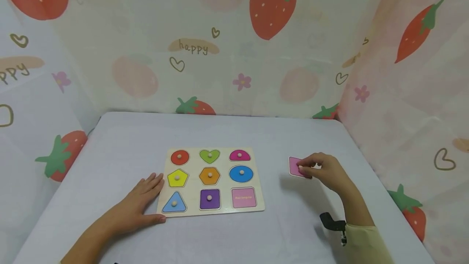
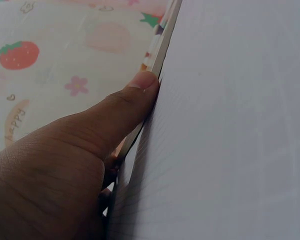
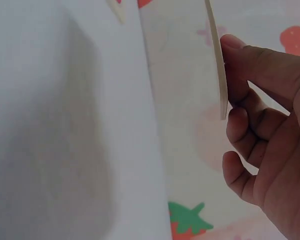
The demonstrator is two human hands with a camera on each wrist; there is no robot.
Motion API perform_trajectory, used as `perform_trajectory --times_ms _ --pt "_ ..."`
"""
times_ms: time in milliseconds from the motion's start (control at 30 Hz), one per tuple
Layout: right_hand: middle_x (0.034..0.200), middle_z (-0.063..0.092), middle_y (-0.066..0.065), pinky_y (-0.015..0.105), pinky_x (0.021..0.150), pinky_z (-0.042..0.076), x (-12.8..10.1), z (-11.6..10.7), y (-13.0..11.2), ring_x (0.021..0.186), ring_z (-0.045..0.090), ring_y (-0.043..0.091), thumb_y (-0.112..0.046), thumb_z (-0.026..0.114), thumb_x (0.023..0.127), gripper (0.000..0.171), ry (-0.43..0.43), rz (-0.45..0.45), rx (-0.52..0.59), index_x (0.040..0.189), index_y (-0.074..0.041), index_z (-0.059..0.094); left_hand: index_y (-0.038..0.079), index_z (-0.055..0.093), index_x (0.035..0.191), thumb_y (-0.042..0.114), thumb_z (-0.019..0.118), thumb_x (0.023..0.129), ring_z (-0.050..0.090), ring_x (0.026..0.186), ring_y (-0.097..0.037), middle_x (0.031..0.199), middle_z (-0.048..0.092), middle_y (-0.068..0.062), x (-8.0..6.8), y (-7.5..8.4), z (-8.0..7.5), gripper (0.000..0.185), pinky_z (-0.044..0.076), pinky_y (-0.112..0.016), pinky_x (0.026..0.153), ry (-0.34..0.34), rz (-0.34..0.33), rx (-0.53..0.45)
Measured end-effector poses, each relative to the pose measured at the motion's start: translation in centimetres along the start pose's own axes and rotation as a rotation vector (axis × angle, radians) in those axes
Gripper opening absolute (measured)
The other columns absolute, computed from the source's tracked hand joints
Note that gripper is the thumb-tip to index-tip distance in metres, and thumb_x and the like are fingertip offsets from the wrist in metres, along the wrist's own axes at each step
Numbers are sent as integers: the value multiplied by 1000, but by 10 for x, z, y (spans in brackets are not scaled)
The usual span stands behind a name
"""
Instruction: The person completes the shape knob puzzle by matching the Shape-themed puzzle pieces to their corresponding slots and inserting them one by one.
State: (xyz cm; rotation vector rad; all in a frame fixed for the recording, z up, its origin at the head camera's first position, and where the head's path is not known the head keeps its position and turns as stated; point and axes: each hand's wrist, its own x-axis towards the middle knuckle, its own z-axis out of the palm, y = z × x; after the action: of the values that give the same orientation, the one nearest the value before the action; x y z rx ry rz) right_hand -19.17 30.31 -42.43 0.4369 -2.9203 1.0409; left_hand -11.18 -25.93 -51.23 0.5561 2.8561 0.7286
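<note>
Between finger and thumb, my right hand [image 1: 327,172] pinches a pink rectangular puzzle piece [image 1: 294,167] by its knob, to the right of the wooden puzzle board [image 1: 192,166]. Edge-on in the right wrist view, the thin piece [image 3: 219,70] is lifted off the table, a shadow below. My left hand [image 1: 135,203] lies along the board's left side, fingers extended and thumb [image 2: 140,87] touching the front edge near the corner. The board's front right recess [image 1: 243,203] is pink, printed "Rectangular", and holds no piece.
Knobbed pieces fill the other recesses, among them a purple square [image 1: 214,203], a blue oval [image 1: 234,176] and a red circle [image 1: 174,160]. A white cloth covers the table [image 1: 234,239]. Strawberry-print curtains [image 1: 220,84] stand behind and at both sides.
</note>
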Motion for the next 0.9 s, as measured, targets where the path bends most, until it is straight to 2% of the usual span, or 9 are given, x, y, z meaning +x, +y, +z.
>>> perform_trajectory --times_ms 133,267,433,633,900 --pt "94 72 -5 38 84 47 13 6 -11 93 59 18 -26 81 90 13 -6 -38 5 101 -20 82 9 32 161 75 71 76 10 159 -33 171 23 -5 0 0 0 114 -9 -22 124 2 0 2" --pt "94 73 -5 39 85 46 22 15 -20 93 59 19 -23 83 88 13 -32 -63 20 101 -20 82 10 32 161 76 71 76 10 159 -33 171 23 -4 0 -1 0 115 -9 -21 124 -2 -7 -4" --pt "91 71 -7 37 81 47 30 27 -32 93 58 19 -22 84 87 12 -58 -66 26 98 -22 82 10 32 161 77 71 75 10 159 -33 171 23 -4 0 -1 0 115 -10 -20 124 1 -6 -9" --pt "95 70 -6 34 75 52 36 45 -47 94 58 19 -27 83 88 13 -131 -55 38 100 -23 82 10 32 161 77 71 76 10 159 -32 171 23 -4 0 -2 0 115 -14 -9 116 6 6 -9" --pt "96 71 -8 29 73 56 37 64 -61 95 60 17 -28 82 89 11 -186 -84 73 100 -24 83 11 31 162 78 70 76 10 159 -32 171 22 -3 0 -3 1 115 -16 -5 112 6 10 -12"
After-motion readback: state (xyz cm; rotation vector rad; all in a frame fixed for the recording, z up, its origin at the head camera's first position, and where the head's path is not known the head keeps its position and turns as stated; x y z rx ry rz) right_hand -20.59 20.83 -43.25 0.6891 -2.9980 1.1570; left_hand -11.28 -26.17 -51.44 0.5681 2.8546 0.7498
